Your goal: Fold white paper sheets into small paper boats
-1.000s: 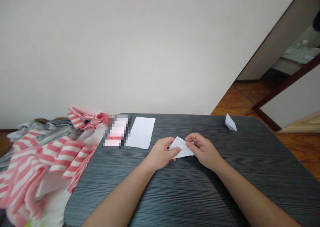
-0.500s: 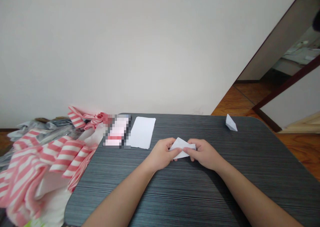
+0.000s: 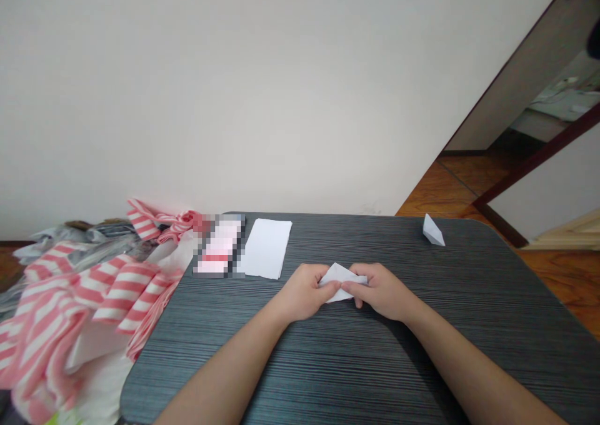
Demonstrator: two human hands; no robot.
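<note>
Wall [image 3: 281, 100], pale and plain, fills the upper part of the view and is cut off at the top. In front of it lies a dark table [image 3: 309, 369], finely streaked like wood grain, with rounded corners; its near edge runs out of view. Beside its left end, red-and-white striped cloth [image 3: 122, 287] is heaped among greyish wrappings that are hard to make out, the heap cut off at the left. Wooden floor [image 3: 431, 190] shows at the right, by a doorway with a dim, blurred room behind.

Both forearms enter from below. The left hand [image 3: 304, 292] and right hand [image 3: 383, 291] meet over the middle of the table, fingers curled, thumbs on top with their tips nearly together, each pinching one side of the folded paper [image 3: 335, 275]. Near the far left corner lies a flat pinkish object [image 3: 218, 250] with a red band; coarse pixelation covers it, so any print there cannot be read. Just right of it rests a stack of white paper [image 3: 268, 248], its edges slightly uneven.

The folded paper itself is white, with a peak pointing away from the person and a narrow flap at the right; thumbs and fingers hide much of it. Smallest is a white folded piece [image 3: 433, 231], pointed and faceted, near the far right corner.
</note>
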